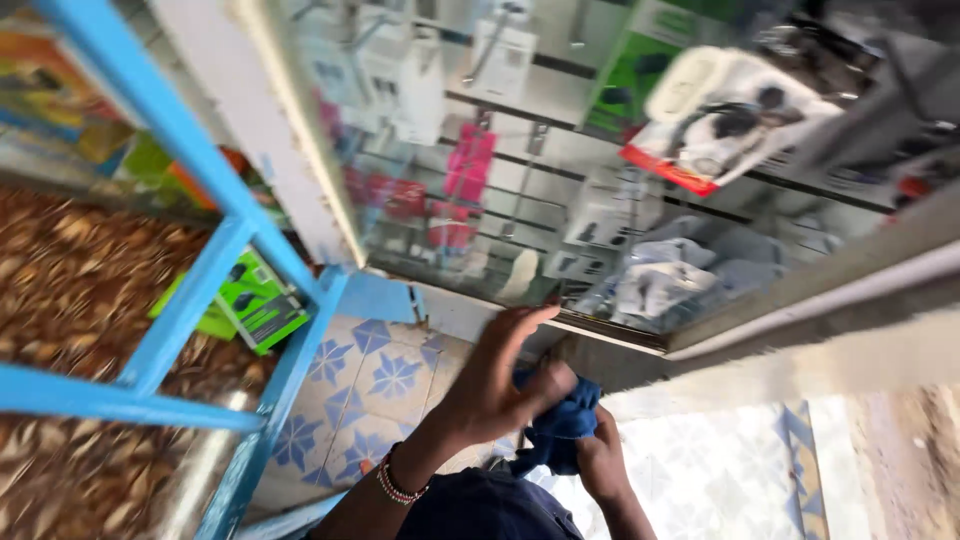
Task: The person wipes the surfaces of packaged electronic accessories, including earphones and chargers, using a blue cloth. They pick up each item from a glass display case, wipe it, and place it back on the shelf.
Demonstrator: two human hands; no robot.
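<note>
my left hand (497, 385) has its fingers spread and pressed over the top of a crumpled dark blue cloth (560, 425), while my right hand (598, 462) is closed on the same cloth from below, at about five o'clock of the left. the cloth sits bunched between both hands, just below the metal frame edge (610, 335) of a glass display case (560, 170) at twelve o'clock. a blue-painted shelf frame (215, 270) stands at nine o'clock, above the patterned floor tiles (375, 375).
</note>
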